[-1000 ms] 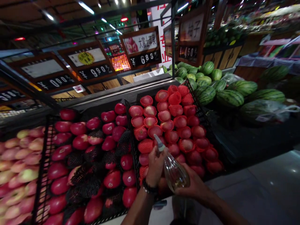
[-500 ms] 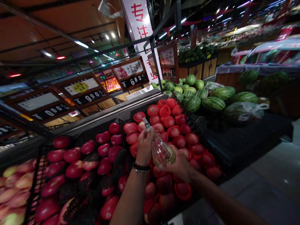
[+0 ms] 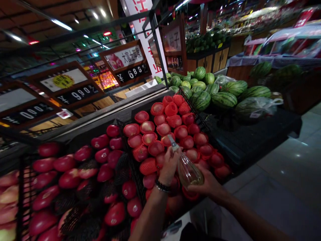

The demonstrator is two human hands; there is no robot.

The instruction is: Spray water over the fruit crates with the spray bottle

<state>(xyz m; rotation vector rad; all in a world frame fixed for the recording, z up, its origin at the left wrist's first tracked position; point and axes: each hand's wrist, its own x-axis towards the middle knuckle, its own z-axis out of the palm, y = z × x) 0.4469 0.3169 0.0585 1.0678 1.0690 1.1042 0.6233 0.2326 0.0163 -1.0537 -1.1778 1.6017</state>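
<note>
A clear spray bottle [image 3: 188, 170] with pale yellowish liquid tilts up and to the left, its nozzle pointing over the apples. My left hand [image 3: 170, 164], with a dark beaded bracelet on the wrist, is closed around the bottle's neck just below the nozzle. Wrapped around the bottle's lower body is my right hand [image 3: 206, 182]. Beneath both hands lie rows of red apples [image 3: 163, 129], many in red foam nets. Some of these apples are hidden by my hands and forearms.
Left of the apples, a black divider separates dark red pomegranates [image 3: 69, 178], some in black nets. Paler fruit [image 3: 8, 197] lies at far left. Watermelons [image 3: 224, 99] sit on a black stand [image 3: 250, 137] at right. Price signs [image 3: 126, 63] hang from a rail behind.
My hands and the spray bottle have shifted right and slightly down across the apples. The view has moved, so the signs and fruit sit further left. Both hands keep their hold.
</note>
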